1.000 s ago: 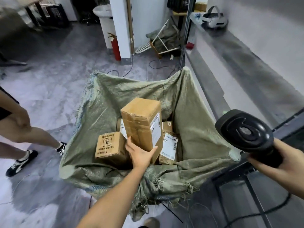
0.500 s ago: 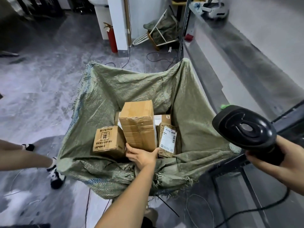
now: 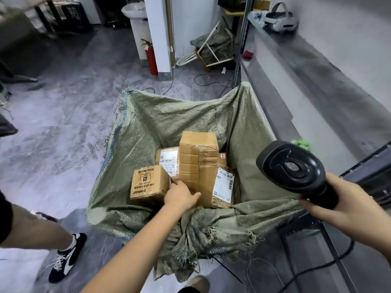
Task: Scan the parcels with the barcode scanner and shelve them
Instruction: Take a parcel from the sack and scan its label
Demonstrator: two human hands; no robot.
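Upright in the sack [image 3: 148, 127], at centre: tall box [image 3: 198, 163], long axis vertical, no label showing on the near face. Gripped low at its 7 o'clock corner by left hand [image 3: 179, 195], fingers curled round the edge, thumb against the front. Flanked at 9 o'clock by printed box [image 3: 148, 182], at 3 o'clock by labelled parcel [image 3: 225, 185]. Farther out at 3 o'clock, clear of the sack: scanner [image 3: 294, 172], clenched in right hand [image 3: 342, 206]. Left hand nearer by far.

Lighting: your view was evenly, softly lit indoors; faint shadows; wide-angle bending at edges; top-left corner motion-blurred.
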